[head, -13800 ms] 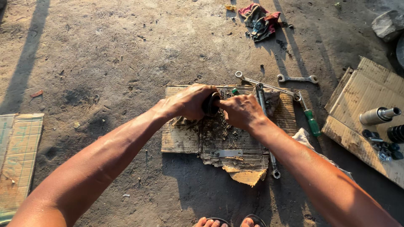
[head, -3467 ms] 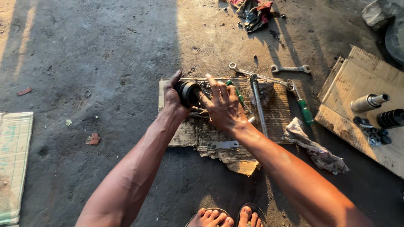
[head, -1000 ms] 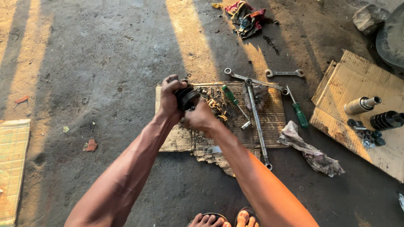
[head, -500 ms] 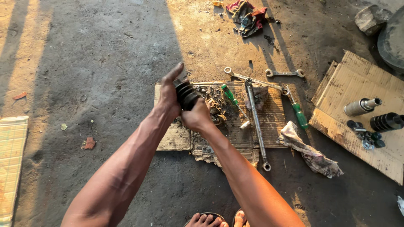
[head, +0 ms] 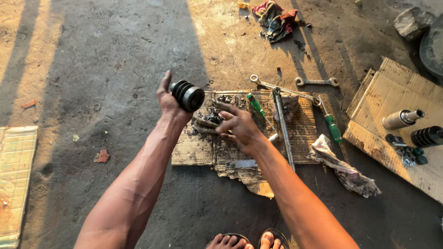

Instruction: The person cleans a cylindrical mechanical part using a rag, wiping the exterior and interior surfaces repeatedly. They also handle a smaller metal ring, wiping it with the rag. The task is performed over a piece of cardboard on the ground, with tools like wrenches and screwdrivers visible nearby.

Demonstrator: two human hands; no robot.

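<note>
Left hand (head: pixel 168 99) clasping ribbed black boot (head: pixel 187 95), right hand (head: pixel 237 127) loose

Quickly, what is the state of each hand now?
Left hand: closed, holding the black ribbed rubber boot.
Right hand: open, holding nothing, fingers spread above the cardboard.

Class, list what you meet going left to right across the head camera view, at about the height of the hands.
Woven mat → left hand → black ribbed rubber boot → right hand → long metal bar → green-handled screwdriver → silver cylinder.

Black ribbed rubber boot (head: pixel 187 95) matt; cardboard sheet (head: pixel 198 150) greasy, torn; wrenches (head: pixel 316 81) dull metal.
</note>
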